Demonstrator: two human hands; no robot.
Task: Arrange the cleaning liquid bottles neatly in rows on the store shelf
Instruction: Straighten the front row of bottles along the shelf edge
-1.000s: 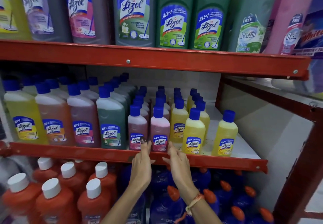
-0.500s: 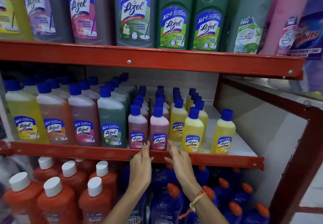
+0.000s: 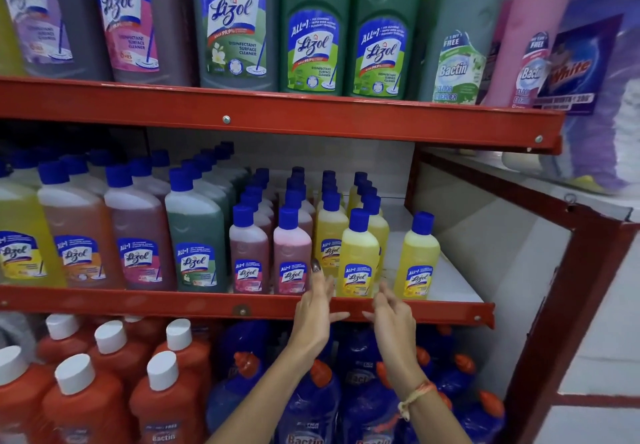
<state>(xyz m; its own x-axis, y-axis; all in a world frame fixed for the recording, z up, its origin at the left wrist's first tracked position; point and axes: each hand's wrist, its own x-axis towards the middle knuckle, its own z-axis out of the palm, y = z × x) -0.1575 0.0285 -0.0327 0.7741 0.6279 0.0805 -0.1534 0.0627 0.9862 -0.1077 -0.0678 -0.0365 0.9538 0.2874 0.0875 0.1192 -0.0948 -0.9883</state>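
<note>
Small blue-capped bottles stand in rows on the middle red shelf [image 3: 207, 305]: pink ones [image 3: 292, 253] and yellow ones. One yellow bottle [image 3: 358, 256] stands at the front. Another yellow bottle [image 3: 417, 256] stands alone to its right. My left hand [image 3: 317, 308] is raised at the shelf's front lip, fingertips near the gap between the pink and the yellow front bottle, holding nothing. My right hand [image 3: 391, 312] hovers open just below and right of the front yellow bottle, apart from it.
Larger Lizol bottles [image 3: 195, 236] fill the shelf's left half. Big bottles [image 3: 311, 28] line the top shelf. Orange bottles with white caps [image 3: 86, 391] and blue Bactin bottles [image 3: 346, 391] stand below. A red frame post [image 3: 568, 305] bounds the right side.
Both hands have shifted right along the shelf lip, from in front of the pink bottles to either side of the front yellow bottle. The bottles have not moved.
</note>
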